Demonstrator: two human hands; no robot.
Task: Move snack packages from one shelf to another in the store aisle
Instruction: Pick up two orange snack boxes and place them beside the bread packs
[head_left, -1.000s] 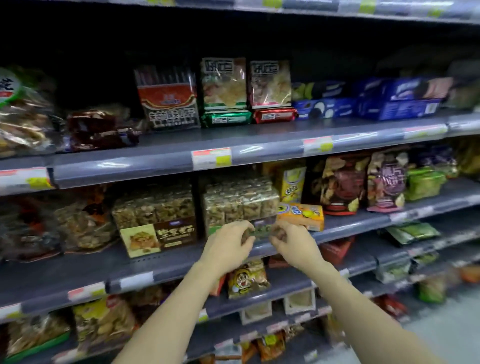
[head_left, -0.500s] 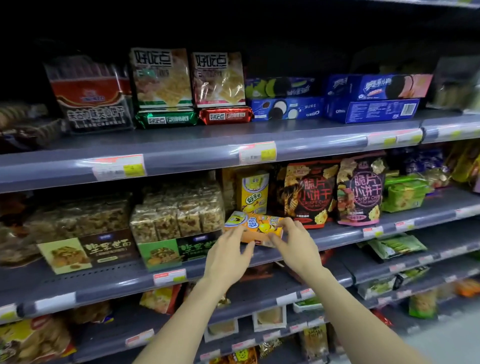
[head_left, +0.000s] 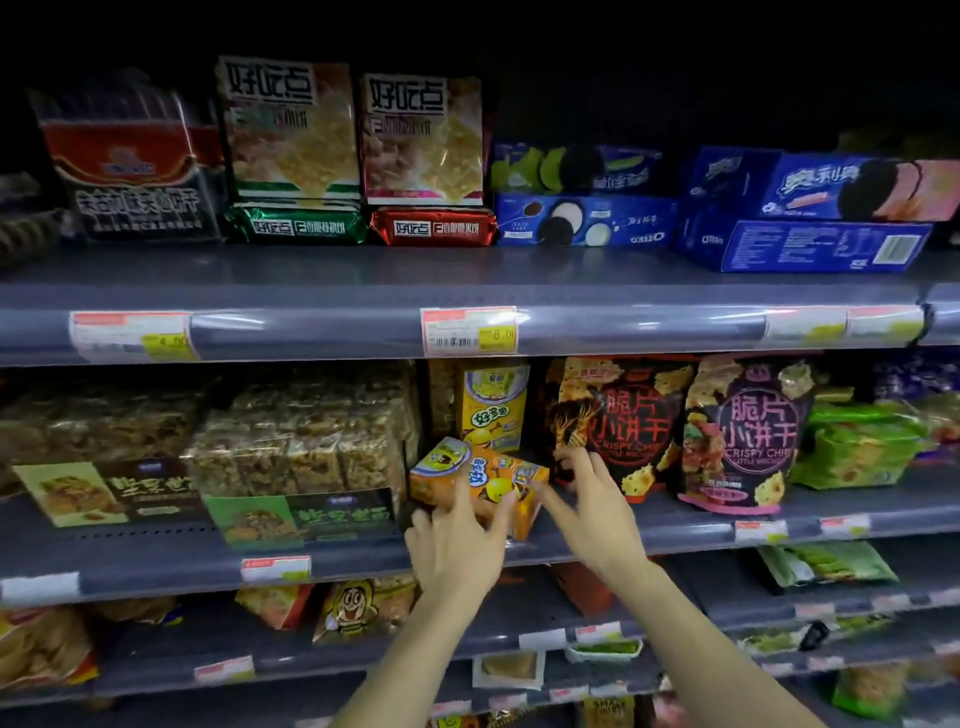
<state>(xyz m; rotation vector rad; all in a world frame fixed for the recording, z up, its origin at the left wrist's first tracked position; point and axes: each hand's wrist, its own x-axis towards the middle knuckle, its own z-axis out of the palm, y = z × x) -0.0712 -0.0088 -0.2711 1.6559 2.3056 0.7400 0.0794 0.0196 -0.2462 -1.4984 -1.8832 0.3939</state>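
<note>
Both hands have shifted rightward off the nut-bar packs since a second ago and now meet at the orange snack box (head_left: 480, 486), which is tilted, its left end raised, at the front of the middle shelf (head_left: 675, 525). Two hands are in view. One orange box is being handled; a second, yellow box (head_left: 493, 410) of the same cartoon brand stands upright just behind it, at its 12 o'clock. Two dark crispy-chip bags (head_left: 618, 421) stand side by side at its 3 o'clock, and two clear nut-bar packs (head_left: 306, 457) lie at its 9 o'clock. On the upper shelf (head_left: 363, 291) stand two cracker bags and several blue Oreo boxes (head_left: 587, 221).

The orange box is a small carton with a yellow cartoon face and blue lettering on its front panel. Left hand (head_left: 454, 545) comes up from 6 o'clock, its grip spread with fingers (head_left: 457, 493) lying on the front face and thumb at the lower edge. Right hand (head_left: 592, 506) sits at the box's 3 o'clock, fingers splayed; whether they touch the box's right end I cannot tell.
</note>
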